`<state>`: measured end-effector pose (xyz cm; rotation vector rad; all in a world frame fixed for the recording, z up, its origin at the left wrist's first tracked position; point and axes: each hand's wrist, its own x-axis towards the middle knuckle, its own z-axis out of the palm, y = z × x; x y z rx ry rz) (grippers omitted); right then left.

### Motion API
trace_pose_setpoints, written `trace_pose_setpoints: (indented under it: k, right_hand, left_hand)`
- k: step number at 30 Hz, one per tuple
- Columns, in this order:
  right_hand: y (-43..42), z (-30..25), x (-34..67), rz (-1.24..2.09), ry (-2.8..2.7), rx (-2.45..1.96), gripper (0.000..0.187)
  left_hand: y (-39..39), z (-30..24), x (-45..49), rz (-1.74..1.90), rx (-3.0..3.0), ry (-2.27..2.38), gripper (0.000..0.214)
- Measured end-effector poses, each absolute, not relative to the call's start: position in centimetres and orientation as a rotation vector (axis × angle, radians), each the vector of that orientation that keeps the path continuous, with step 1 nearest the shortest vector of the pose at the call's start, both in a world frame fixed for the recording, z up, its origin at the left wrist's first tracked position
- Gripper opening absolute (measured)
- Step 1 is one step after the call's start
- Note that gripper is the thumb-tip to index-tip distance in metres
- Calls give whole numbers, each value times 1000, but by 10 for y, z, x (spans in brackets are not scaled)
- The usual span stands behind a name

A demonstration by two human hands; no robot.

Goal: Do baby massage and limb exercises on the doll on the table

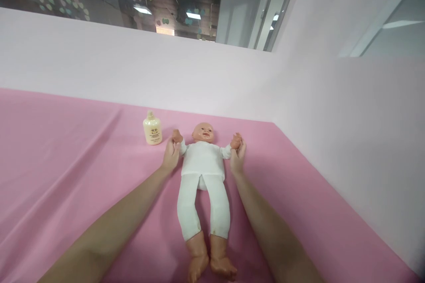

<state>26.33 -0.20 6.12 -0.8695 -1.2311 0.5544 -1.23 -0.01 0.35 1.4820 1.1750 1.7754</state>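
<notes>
A baby doll (203, 172) in a white top and white leggings lies on its back on the pink sheet (66, 163), head away from me and bare feet toward me. My left hand (171, 155) is closed around the doll's arm on the left, near its wrist. My right hand (237, 158) grips the doll's other arm by the wrist, on the right. Both doll arms are spread out to the sides. A small cream lotion bottle (152, 129) stands upright just left of the doll's head, a little beyond my left hand.
The pink sheet covers a wide flat surface. Pale pink walls (348, 141) rise behind it and along the right side, meeting in a corner beyond the doll. Glass panels above the back wall show a ceiling with lights.
</notes>
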Motion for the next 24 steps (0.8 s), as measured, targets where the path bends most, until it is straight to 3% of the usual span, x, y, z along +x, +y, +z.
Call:
trace_pose_setpoints:
  k: [7, 18, 24]
  right_hand:
    - [-12, 54, 261, 548, -1524, -930, 63]
    - [-16, 63, 260, 330, -2006, -1052, 70]
    - [-13, 60, 262, 380, -1940, -1057, 71]
  left_hand:
    - [-10, 16, -8, 1629, 1890, 1226, 43]
    - [-10, 11, -1, 1383, 2054, 1290, 43]
    - [-8, 11, -3, 1385, 2025, 1307, 45]
